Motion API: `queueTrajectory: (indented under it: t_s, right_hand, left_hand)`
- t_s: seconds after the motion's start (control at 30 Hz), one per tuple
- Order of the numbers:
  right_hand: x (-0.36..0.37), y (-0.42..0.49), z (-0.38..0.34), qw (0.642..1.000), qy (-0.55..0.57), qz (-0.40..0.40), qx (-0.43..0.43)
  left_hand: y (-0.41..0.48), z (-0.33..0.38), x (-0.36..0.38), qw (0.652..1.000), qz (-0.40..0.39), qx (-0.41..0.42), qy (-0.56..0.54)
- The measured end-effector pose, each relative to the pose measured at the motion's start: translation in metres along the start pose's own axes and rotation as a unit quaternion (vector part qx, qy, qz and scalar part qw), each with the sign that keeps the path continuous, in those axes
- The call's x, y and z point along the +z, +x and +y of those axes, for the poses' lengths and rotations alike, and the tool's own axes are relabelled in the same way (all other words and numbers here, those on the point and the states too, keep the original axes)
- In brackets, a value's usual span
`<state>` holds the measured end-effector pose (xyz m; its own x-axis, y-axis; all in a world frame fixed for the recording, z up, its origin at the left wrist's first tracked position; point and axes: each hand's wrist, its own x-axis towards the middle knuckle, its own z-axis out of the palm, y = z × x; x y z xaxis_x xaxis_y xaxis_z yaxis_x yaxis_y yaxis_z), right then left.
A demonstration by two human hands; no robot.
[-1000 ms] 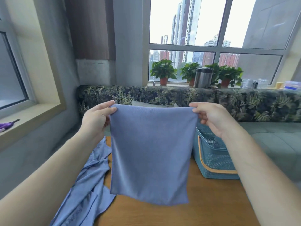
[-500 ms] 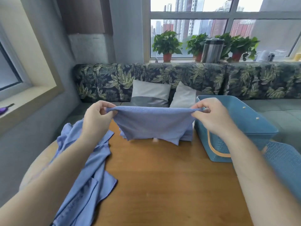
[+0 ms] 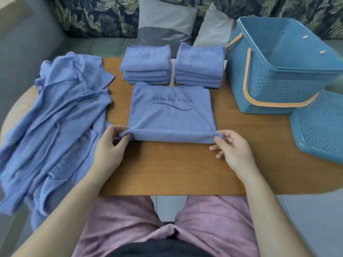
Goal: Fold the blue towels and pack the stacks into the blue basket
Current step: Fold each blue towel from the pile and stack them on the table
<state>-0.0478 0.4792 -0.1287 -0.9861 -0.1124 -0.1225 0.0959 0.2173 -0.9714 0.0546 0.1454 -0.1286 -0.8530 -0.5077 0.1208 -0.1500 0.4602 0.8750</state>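
The fingers [image 3: 123, 141] of the left hand [image 3: 109, 149] and right hand [image 3: 234, 152] are pinched on the near corners of the blue towel [image 3: 172, 112], laid at the table [image 3: 167, 169] centre. Both corners should be carried evenly to the far edge and aligned before release.

— What colour is the spread towel [image 3: 171, 115] showing?
— It is showing periwinkle blue, with a darker blue wave and lettering; the left stack [image 3: 146, 65], the right stack [image 3: 199, 65] and the loose heap [image 3: 61, 123] are matching it
— And the basket [image 3: 289, 86]?
— It is showing teal, with an orange handle [image 3: 246, 80]; the lid [image 3: 319, 127] is repeating that teal in a perforated grid, and the sofa back [image 3: 92, 15] is wearing a dark leaf print
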Motion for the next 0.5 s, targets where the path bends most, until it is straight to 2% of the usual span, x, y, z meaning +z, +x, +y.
queueTrajectory:
  t_s: [0.17, 0.33, 0.5]
  right_hand:
    - [0.0048, -0.0036, 0.0, 0.999, -0.043, -0.001, -0.029]
    - [0.0049, -0.0074, -0.003, 0.998, -0.047, 0.022, -0.045]
    - [0.0074, -0.0075, -0.0019, 0.994, -0.073, 0.066, -0.053]
  left_hand:
    - [0.0045, -0.0026, -0.0018, 1.0, 0.008, -0.006, 0.009]
    - [0.004, -0.007, -0.001, 1.0, -0.003, -0.005, -0.018]
    - [0.0022, -0.0034, -0.0003, 1.0, 0.015, 0.018, 0.004]
